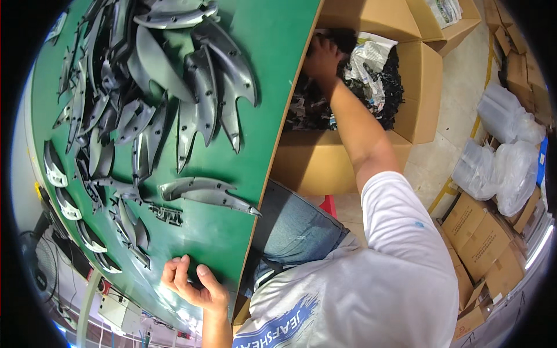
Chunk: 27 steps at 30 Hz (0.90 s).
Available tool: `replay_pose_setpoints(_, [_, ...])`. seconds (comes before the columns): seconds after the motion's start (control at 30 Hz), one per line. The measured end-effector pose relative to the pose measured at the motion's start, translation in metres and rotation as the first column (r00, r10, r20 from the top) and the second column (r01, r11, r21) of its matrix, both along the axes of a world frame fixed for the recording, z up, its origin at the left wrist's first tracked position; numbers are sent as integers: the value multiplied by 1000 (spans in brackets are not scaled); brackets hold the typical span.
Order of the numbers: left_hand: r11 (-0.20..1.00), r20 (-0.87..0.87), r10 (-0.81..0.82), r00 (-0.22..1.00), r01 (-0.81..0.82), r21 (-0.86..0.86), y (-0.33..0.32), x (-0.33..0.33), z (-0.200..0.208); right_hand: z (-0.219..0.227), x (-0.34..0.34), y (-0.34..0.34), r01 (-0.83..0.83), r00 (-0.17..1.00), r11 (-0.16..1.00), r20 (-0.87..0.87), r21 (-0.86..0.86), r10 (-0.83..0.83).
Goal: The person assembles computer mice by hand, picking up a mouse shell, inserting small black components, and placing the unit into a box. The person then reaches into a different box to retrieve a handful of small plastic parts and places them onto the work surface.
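Note:
My left hand (196, 284) rests at the edge of the green table (226, 249), fingers loosely bent and apart, with nothing in it. My right arm stretches into an open cardboard box (426, 93) beside the table. Inside it, my right hand (324, 57) is in shadow next to a dark, blurred bundle (341, 39); its grip is unclear. Many small black pieces (391, 87) and a crumpled printed sheet (371, 64) fill the box. Nearest my left hand lie a small slatted black part (166, 214) and a long curved grey plastic panel (203, 192).
A heap of curved grey and black plastic panels (156, 64) covers the table's far part. White-and-black pieces (68, 204) line its left edge. Bagged clear plastic containers (510, 168) and stacked cartons (481, 238) stand at right. A fan (40, 269) is at far left.

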<state>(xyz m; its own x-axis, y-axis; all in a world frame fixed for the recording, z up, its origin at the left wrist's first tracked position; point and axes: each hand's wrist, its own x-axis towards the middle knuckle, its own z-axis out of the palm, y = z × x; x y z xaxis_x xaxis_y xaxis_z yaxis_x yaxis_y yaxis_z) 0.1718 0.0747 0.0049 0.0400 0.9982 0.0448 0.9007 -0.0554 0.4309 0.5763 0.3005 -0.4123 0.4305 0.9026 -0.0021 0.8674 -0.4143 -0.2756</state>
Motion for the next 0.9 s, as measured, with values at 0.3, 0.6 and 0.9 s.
replay_pose_setpoints(0.3, [1000, -25, -22, 999, 22, 11, -2, -3, 0, 42, -82, -81, -291, 893, 952, -331, 94, 305])
replay_pose_setpoints(0.6, [996, -31, -15, 999, 17, 93, 8, 9, -4, 26, -113, -90, -470, 779, 869, -392, 152, 490])
replay_pose_setpoints(0.9, [989, -10, 72, 997, -70, 131, 9, 19, -5, 54, -123, -103, -694, 718, 706, -208, -140, 665])
